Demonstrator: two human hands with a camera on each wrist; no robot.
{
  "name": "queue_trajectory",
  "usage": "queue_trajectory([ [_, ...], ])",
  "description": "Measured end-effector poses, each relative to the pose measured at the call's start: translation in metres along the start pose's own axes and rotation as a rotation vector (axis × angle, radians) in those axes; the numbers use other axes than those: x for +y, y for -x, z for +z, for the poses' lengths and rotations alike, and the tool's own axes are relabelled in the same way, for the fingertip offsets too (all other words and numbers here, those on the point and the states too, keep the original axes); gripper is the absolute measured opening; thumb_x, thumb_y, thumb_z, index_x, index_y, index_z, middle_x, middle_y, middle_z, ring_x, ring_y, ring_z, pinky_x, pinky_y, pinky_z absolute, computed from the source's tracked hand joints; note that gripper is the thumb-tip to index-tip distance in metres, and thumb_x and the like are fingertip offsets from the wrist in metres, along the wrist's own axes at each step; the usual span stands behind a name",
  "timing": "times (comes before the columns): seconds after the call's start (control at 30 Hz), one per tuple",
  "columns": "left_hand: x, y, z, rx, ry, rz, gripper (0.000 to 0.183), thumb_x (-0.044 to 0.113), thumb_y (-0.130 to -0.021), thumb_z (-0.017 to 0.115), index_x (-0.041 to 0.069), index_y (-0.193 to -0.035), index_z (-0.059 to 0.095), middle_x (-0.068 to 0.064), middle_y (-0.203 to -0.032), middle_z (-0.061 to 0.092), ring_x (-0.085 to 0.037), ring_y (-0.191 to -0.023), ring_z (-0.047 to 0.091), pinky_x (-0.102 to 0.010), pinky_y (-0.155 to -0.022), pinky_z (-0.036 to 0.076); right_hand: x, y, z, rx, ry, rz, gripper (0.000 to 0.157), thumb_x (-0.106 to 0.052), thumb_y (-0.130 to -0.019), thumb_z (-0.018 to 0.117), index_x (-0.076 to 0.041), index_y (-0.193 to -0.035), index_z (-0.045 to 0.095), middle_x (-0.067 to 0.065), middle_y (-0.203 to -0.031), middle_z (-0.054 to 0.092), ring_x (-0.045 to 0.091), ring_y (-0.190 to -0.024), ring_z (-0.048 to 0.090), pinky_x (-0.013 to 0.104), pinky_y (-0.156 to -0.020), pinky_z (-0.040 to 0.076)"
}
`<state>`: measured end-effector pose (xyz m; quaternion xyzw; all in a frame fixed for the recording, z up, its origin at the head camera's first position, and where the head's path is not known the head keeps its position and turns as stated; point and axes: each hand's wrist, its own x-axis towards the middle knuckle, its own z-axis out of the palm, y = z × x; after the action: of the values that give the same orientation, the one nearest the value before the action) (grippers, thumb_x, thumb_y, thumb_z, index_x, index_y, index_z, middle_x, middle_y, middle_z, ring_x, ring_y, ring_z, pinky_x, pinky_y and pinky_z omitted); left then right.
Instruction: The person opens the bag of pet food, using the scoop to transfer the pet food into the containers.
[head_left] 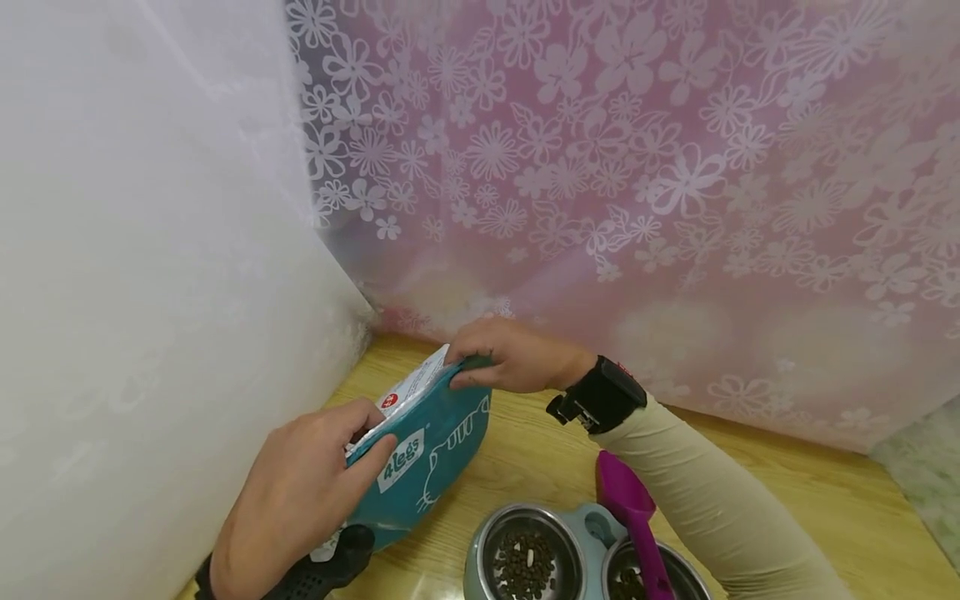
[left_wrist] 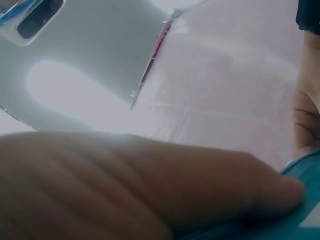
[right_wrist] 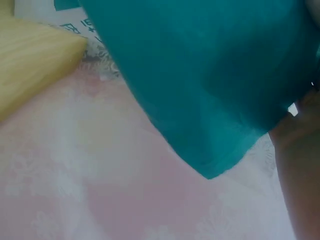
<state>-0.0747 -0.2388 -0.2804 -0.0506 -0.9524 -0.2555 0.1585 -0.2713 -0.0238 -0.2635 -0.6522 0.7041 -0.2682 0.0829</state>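
Observation:
A teal cat food bag with a "4legs" label and a white cat outline stands tilted on the wooden surface. My left hand grips its near top edge, thumb on the teal front and fingers over the white back. At the far top corner, my right hand pinches the rim. The bag's contents are hidden. In the left wrist view my left thumb lies along the teal bag. The right wrist view is mostly filled by the bag's teal side.
A pale blue double feeder stands right of the bag. Brown kibble lies in its left steel bowl. A purple scoop leans across the right bowl, beneath my right forearm. White sheeting and a pink floral curtain border the wooden surface.

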Motion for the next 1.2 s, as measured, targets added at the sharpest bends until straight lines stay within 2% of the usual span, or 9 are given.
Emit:
queue_trajectory([
  [0.2, -0.002, -0.001, 0.001, 0.025, 0.029, -0.012, 0.011, 0.033, -0.087, 0.068, 0.025, -0.085, 0.061, 0.014, -0.075, 0.063, -0.004, -0.064, 0.056, -0.028, -0.053, 0.041, 0.02, 0.004, -0.005, 0.065, -0.113, 0.03, 0.009, -0.016, -0.09, 0.067, -0.014, -0.099, 0.065, -0.003, -0.098, 0.058, 0.016, -0.09, 0.054, 0.031, -0.078, 0.05],
  [0.43, -0.003, -0.007, 0.002, -0.003, 0.066, -0.02, 0.015, 0.036, -0.09, 0.065, 0.024, -0.084, 0.059, 0.013, -0.073, 0.063, -0.003, -0.062, 0.056, -0.028, -0.052, 0.041, 0.032, 0.01, -0.004, 0.075, -0.288, 0.128, 0.007, -0.01, -0.094, 0.062, -0.004, -0.093, 0.064, 0.006, -0.091, 0.059, 0.021, -0.087, 0.054, 0.038, -0.078, 0.049],
  [0.53, -0.005, -0.01, 0.002, 0.008, 0.048, -0.014, 0.02, 0.038, -0.091, 0.064, 0.023, -0.08, 0.056, 0.012, -0.068, 0.059, -0.006, -0.057, 0.052, -0.029, -0.049, 0.037, 0.036, 0.006, -0.003, 0.161, -0.249, 0.183, 0.011, -0.017, -0.098, 0.058, -0.01, -0.091, 0.063, 0.005, -0.088, 0.056, 0.021, -0.084, 0.052, 0.035, -0.076, 0.047],
  [0.67, -0.005, -0.013, 0.004, 0.036, 0.039, 0.03, 0.03, 0.043, -0.091, 0.063, 0.023, -0.072, 0.051, 0.012, -0.063, 0.054, -0.007, -0.054, 0.047, -0.029, -0.047, 0.033, 0.048, -0.002, 0.007, 0.358, -0.104, 0.277, 0.039, -0.034, -0.102, 0.049, -0.013, -0.069, 0.05, 0.003, -0.065, 0.042, 0.019, -0.059, 0.043, 0.028, -0.057, 0.038],
  [0.77, -0.004, -0.016, 0.006, 0.066, 0.056, 0.089, 0.034, 0.043, -0.093, 0.061, 0.024, -0.067, 0.048, 0.014, -0.059, 0.049, -0.006, -0.053, 0.045, -0.027, -0.046, 0.031, 0.057, -0.014, 0.014, 0.452, -0.012, 0.34, 0.054, -0.041, -0.102, 0.044, -0.012, -0.056, 0.04, 0.001, -0.053, 0.031, 0.019, -0.043, 0.034, 0.026, -0.045, 0.031],
  [0.9, -0.005, -0.017, 0.006, 0.111, 0.067, 0.116, 0.039, 0.035, -0.096, 0.058, 0.023, -0.063, 0.043, 0.009, -0.051, 0.036, -0.008, -0.046, 0.038, -0.026, -0.043, 0.025, 0.062, -0.035, 0.014, 0.451, 0.0, 0.361, 0.06, -0.041, -0.103, 0.043, -0.011, -0.051, 0.04, 0.001, -0.05, 0.03, 0.018, -0.039, 0.035, 0.026, -0.041, 0.03],
  [0.97, -0.006, -0.016, 0.005, 0.118, 0.08, 0.096, 0.04, 0.033, -0.098, 0.056, 0.021, -0.062, 0.042, 0.007, -0.05, 0.032, -0.01, -0.044, 0.035, -0.026, -0.042, 0.023, 0.063, -0.046, 0.013, 0.423, -0.049, 0.356, 0.06, -0.039, -0.103, 0.042, -0.009, -0.051, 0.04, 0.001, -0.052, 0.03, 0.018, -0.043, 0.035, 0.025, -0.044, 0.03],
  [1.07, -0.008, -0.012, 0.004, 0.114, 0.11, 0.063, 0.04, 0.036, -0.099, 0.053, 0.021, -0.063, 0.044, 0.007, -0.05, 0.035, -0.01, -0.044, 0.036, -0.026, -0.041, 0.023, 0.064, -0.064, 0.015, 0.367, -0.134, 0.367, 0.06, -0.037, -0.104, 0.04, -0.005, -0.052, 0.042, 0.003, -0.054, 0.031, 0.02, -0.047, 0.034, 0.026, -0.048, 0.029],
  [1.2, -0.012, -0.006, 0.002, 0.171, 0.124, 0.02, 0.04, 0.033, -0.098, 0.055, 0.02, -0.063, 0.044, 0.006, -0.05, 0.034, -0.011, -0.042, 0.033, -0.027, -0.039, 0.022, 0.06, -0.083, 0.022, 0.396, -0.136, 0.359, 0.056, -0.035, -0.106, 0.035, -0.003, -0.065, 0.056, 0.006, -0.063, 0.049, 0.018, -0.057, 0.049, 0.023, -0.054, 0.039],
])
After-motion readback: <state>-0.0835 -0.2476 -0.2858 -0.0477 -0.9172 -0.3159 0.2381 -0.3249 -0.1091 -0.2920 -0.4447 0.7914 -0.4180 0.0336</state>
